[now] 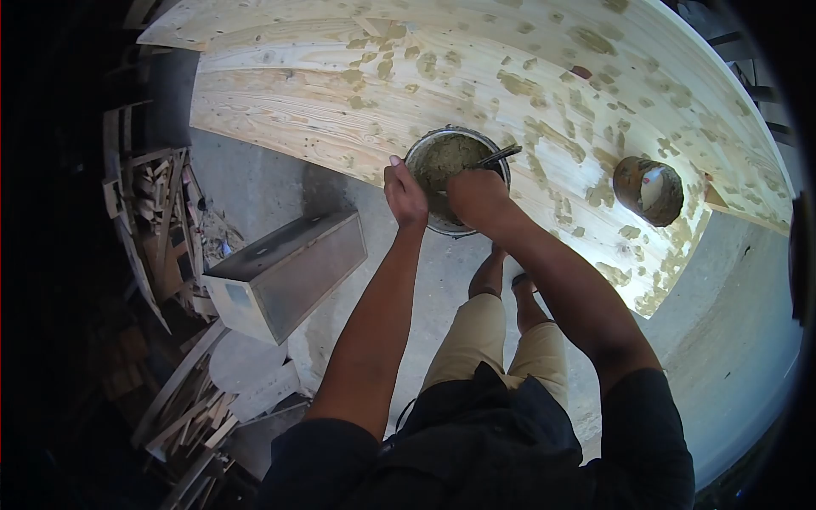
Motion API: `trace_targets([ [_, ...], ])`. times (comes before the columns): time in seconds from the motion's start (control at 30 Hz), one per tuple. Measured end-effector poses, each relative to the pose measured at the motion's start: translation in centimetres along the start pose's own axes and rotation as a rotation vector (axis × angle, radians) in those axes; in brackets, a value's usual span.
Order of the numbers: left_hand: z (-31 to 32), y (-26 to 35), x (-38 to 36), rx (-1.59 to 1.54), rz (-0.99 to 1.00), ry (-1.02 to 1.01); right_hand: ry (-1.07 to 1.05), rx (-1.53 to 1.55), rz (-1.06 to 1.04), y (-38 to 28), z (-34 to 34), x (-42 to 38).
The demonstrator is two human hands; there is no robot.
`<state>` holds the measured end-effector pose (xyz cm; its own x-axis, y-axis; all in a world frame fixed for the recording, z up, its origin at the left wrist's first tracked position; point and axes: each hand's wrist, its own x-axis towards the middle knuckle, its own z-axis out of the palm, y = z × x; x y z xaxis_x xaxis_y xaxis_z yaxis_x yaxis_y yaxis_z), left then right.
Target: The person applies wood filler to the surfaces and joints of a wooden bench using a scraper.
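Note:
A round metal-rimmed bucket (495,140) sits at the near edge of the pale wooden surface, partly past that edge in this view. Thick grey-brown paste (444,156) fills much of it. My left hand (405,194) grips the bucket's left side, thumb up near the rim, its other fingers mostly hidden. Over the bucket's right front part, my right hand (476,195) is closed in a fist around a tool with a dark slim handle (501,156), which points up and right. Its working end is hidden by the hand.
Paste patches dot the curved wooden surface (280,93). A rusty tin (627,189) with something whitish inside stands on it at right. On the concrete floor lies a long metal box (314,268). Piles of wood scraps (174,204) lie at left.

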<state>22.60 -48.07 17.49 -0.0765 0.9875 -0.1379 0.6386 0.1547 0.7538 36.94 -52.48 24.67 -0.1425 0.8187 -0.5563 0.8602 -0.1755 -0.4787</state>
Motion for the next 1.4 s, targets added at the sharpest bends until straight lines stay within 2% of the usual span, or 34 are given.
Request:
trace_targets([
  [0.1, -0.1, 0.4, 0.0, 0.012, 0.031, 0.016, 0.096, -0.047, 0.008, 0.2, 3.4, 3.4],
  [0.23, -0.2, 0.2, 0.1, 0.005, 0.018, -0.029, -0.002, -0.018, 0.045, 0.7, 6.8, 5.5],
  [0.37, -0.4, 0.3, 0.1, 0.040, 0.020, -0.033, -0.006, 0.033, -0.057, 1.4, 6.5, 4.7],
  [0.43, -0.4, 0.6, -0.2, 0.031, 0.024, -0.012, -0.076, 0.069, -0.158, 1.8, 4.9, 3.9],
  [0.5, -0.2, 0.7, -0.1, 0.022, 0.034, 0.001, -0.058, 0.089, -0.152, 2.0, 3.2, 2.7],
  [0.57, 0.0, 0.4, -0.1, -0.002, 0.039, 0.031, -0.051, 0.113, -0.133, 2.3, 1.1, 0.2],
  [0.63, 0.2, 0.1, -0.1, 0.021, 0.022, 0.055, 0.081, 0.207, -0.123, 2.5, -2.9, -4.3],
  [0.7, 0.0, 0.6, -0.3, 0.037, 0.014, 0.029, 0.236, 0.422, -0.216, 4.5, -5.8, -9.5],
  [0.77, 0.2, 0.3, -0.3, 0.045, 0.017, 0.039, 0.224, 0.676, -0.103, 6.1, -9.4, -15.3],
  [0.83, 0.3, -0.1, -0.1, 0.073, 0.006, 0.030, 0.370, 0.802, -0.082, 9.2, -7.8, -19.7],
  [0.87, 0.5, 0.2, 0.0, 0.062, 0.011, 0.021, 0.393, 0.898, 0.039, 10.8, -5.9, -21.3],
  [0.97, 0.3, 0.5, -0.4, 0.102, 0.010, 0.025, 0.416, 0.731, 0.393, 15.7, 1.7, -23.9],
  [1.0, 0.3, 0.5, -0.4, 0.108, 0.010, 0.029, 0.456, 0.568, 0.407, 16.9, 4.8, -24.3],
  [1.03, 0.3, 0.5, -0.3, 0.114, 0.011, 0.033, 0.355, 0.470, 0.544, 17.6, 7.5, -24.2],
  [1.1, 0.1, 0.4, -0.2, 0.145, -0.019, 0.006, 0.329, 0.266, 0.647, 17.9, 12.5, -23.3],
  [1.17, -0.1, 0.8, -0.2, 0.153, -0.136, -0.061, 0.309, 0.208, 0.631, 17.7, 15.5, -21.0],
  [1.3, 0.3, 0.3, -0.2, 0.182, -0.107, 0.000, 0.388, 0.042, 0.484, 16.2, 17.8, -15.8],
  [1.4, 0.3, 0.4, -0.1, 0.152, -0.141, -0.019, 0.351, -0.071, 0.443, 17.3, 18.9, -14.8],
])
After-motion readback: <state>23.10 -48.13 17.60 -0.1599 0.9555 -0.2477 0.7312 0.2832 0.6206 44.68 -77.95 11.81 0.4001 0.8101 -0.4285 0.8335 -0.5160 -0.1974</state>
